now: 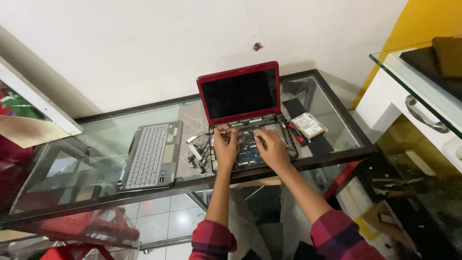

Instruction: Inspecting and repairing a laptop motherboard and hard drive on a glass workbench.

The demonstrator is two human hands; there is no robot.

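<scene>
A red laptop (239, 92) stands with its dark screen up on a glass table (86, 144). Its base is stripped, so the blue circuit board (248, 153) shows. My left hand (225, 144) rests on the left part of the bare base, fingers bent down onto the board. On the right part lies my right hand (272, 148), fingers curled at the board's upper middle. Whether either hand pinches a small part is hidden. The removed grey keyboard cover (150, 155) lies face up to the left.
Loose small parts and ribbon cables (198, 151) lie between the cover and the laptop. A hard drive (308, 125), a red-handled tool (297, 134) and a black strip (308, 126) sit at the right. A glass-topped white cabinet (418, 91) stands further right.
</scene>
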